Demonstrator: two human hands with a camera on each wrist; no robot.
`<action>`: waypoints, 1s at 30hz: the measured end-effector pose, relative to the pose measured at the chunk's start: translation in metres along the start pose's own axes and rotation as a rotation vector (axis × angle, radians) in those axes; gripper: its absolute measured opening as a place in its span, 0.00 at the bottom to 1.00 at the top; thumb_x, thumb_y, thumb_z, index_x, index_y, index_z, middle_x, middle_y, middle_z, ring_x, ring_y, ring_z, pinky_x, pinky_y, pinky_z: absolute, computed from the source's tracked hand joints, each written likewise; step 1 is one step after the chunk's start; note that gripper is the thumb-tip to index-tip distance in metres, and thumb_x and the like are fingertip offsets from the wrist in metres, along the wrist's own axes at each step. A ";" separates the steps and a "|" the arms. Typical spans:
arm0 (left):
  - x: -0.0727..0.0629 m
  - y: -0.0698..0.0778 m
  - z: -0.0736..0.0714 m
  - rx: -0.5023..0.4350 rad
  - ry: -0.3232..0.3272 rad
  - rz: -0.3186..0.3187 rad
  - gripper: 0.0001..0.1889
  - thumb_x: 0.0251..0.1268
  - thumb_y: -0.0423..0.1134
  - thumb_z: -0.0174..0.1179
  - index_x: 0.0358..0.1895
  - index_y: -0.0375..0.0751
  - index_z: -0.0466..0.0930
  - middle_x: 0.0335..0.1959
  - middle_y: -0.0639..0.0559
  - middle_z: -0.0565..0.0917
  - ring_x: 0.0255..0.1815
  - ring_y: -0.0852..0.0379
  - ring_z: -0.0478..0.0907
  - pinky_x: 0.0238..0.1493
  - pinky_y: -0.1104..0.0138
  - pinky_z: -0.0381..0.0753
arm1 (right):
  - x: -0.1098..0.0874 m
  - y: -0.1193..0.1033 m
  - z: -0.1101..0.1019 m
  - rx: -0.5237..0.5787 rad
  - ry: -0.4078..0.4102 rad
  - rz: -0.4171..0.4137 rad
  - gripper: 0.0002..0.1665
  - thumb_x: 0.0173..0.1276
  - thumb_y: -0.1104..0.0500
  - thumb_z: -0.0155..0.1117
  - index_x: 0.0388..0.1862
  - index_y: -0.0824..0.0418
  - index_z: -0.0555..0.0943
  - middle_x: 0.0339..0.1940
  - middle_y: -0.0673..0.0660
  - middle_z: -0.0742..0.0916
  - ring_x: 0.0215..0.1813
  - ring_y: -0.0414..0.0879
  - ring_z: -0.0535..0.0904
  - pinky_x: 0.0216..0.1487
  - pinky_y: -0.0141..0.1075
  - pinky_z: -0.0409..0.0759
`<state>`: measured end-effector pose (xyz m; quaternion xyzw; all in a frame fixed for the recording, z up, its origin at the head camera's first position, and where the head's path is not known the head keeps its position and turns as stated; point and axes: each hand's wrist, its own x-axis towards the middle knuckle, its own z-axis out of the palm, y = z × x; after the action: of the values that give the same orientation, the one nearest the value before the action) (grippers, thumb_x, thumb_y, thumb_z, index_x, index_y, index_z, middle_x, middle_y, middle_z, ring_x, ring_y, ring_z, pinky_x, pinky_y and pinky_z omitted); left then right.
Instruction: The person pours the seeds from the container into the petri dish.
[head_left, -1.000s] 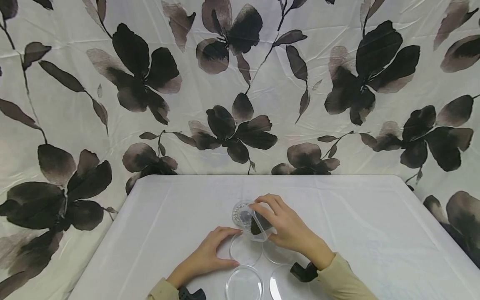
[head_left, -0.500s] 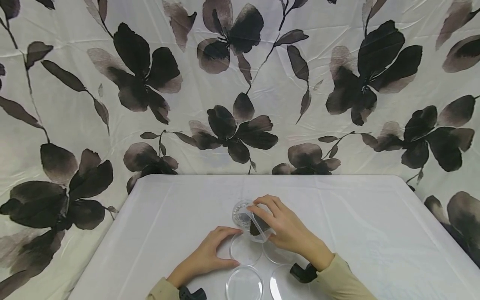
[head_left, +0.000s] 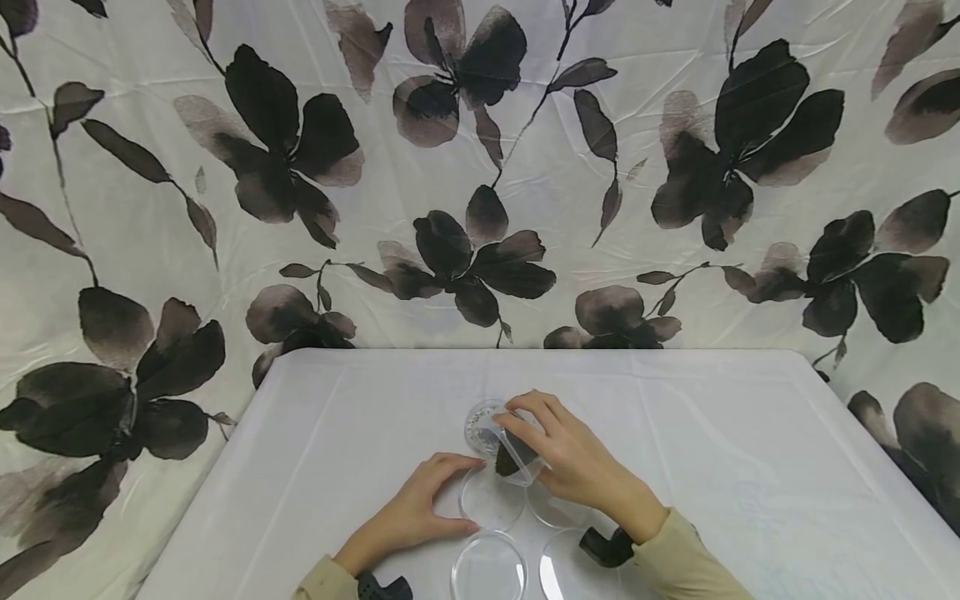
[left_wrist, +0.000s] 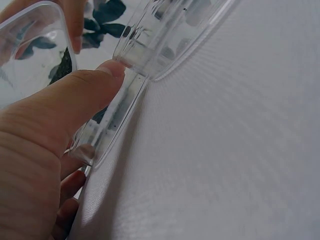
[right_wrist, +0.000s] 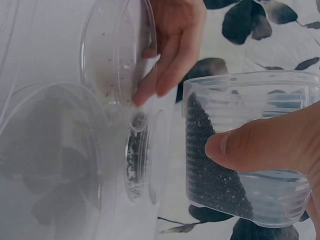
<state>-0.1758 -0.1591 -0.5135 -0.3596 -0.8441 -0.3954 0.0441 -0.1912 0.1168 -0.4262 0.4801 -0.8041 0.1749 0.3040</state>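
My right hand (head_left: 577, 458) grips a clear plastic tub (right_wrist: 260, 107), its thumb on the side wall. The tub is tilted, and dark granules (right_wrist: 210, 185) are heaped against one side of it. It hovers above the near edge of a far round dish (head_left: 477, 427) that has dark and pale bits in it. My left hand (head_left: 420, 508) holds a clear petri dish (head_left: 492, 502) by its rim, thumb on the near side and fingers on the far side. A few dark specks show in this dish in the right wrist view.
Another clear dish (head_left: 555, 506) sits beside the held one, partly under my right arm. Two more, a front left dish (head_left: 489, 571) and a front right dish (head_left: 573, 567), lie nearer. The white table (head_left: 360, 417) ends at a floral cloth (head_left: 472, 208).
The tub in my right hand has tipped slightly and shifted a little to the left and toward me; its dark granules moved with it. My left hand stays in place on the dish.
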 end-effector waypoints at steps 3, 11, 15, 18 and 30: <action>0.000 0.000 -0.001 -0.006 -0.006 -0.015 0.38 0.50 0.56 0.75 0.66 0.52 0.74 0.61 0.58 0.76 0.61 0.56 0.71 0.61 0.53 0.71 | 0.000 0.000 0.000 -0.002 -0.005 -0.002 0.54 0.34 0.78 0.68 0.68 0.59 0.72 0.62 0.60 0.75 0.62 0.54 0.71 0.60 0.43 0.77; -0.001 0.004 -0.002 -0.020 -0.019 -0.049 0.39 0.49 0.57 0.75 0.67 0.53 0.73 0.62 0.59 0.75 0.62 0.56 0.71 0.62 0.52 0.71 | 0.001 -0.001 0.000 -0.006 -0.007 -0.006 0.53 0.35 0.77 0.68 0.68 0.59 0.72 0.62 0.60 0.75 0.62 0.54 0.71 0.62 0.44 0.76; -0.001 0.004 -0.002 -0.015 -0.020 -0.055 0.39 0.49 0.57 0.75 0.67 0.54 0.73 0.62 0.59 0.75 0.62 0.56 0.71 0.62 0.51 0.71 | 0.001 -0.001 0.000 -0.006 -0.009 -0.006 0.54 0.34 0.77 0.68 0.69 0.59 0.72 0.62 0.60 0.75 0.62 0.54 0.71 0.63 0.45 0.76; 0.000 0.004 -0.003 -0.022 -0.029 -0.068 0.39 0.49 0.58 0.75 0.67 0.55 0.73 0.62 0.60 0.75 0.63 0.56 0.70 0.63 0.50 0.70 | 0.001 -0.001 0.000 -0.006 -0.010 -0.005 0.54 0.34 0.78 0.68 0.69 0.59 0.72 0.62 0.60 0.75 0.63 0.54 0.71 0.62 0.44 0.76; 0.001 0.005 -0.002 -0.026 -0.042 -0.081 0.40 0.48 0.58 0.75 0.68 0.55 0.73 0.63 0.61 0.74 0.63 0.57 0.70 0.63 0.49 0.70 | 0.000 -0.001 -0.001 -0.016 -0.011 -0.005 0.54 0.34 0.77 0.67 0.69 0.59 0.72 0.62 0.60 0.75 0.63 0.55 0.71 0.64 0.44 0.74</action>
<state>-0.1735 -0.1577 -0.5082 -0.3339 -0.8534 -0.4003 0.0057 -0.1902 0.1170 -0.4257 0.4806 -0.8058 0.1651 0.3040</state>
